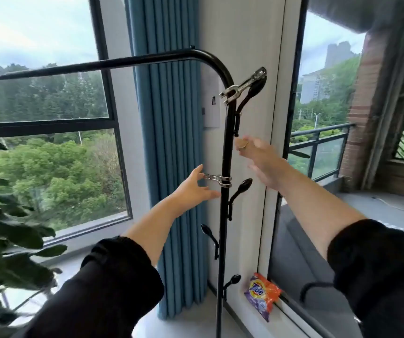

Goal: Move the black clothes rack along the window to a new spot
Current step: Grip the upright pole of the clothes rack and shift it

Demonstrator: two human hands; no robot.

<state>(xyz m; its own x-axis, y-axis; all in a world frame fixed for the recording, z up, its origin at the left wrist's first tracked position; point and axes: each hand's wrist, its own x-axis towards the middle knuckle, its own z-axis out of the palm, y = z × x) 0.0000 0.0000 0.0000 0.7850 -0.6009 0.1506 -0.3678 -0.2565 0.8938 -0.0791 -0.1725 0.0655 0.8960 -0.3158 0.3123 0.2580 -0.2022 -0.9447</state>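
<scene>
Two hands reach toward the rack, whose black post stands before the blue curtain beside the window. The left hand is spread open, fingertips just beside the post below a metal clip. The right hand, blurred, is open near the post's other side, gripping nothing.

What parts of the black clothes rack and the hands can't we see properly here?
All in the head view:
- The black clothes rack: its foot is cut off by the bottom edge, and its top bar runs out past the left edge.
- The right hand: motion blur smears the fingers, so its grip is unclear.
- The left hand: whether the fingertips touch the metal clamp is too fine to tell.
</scene>
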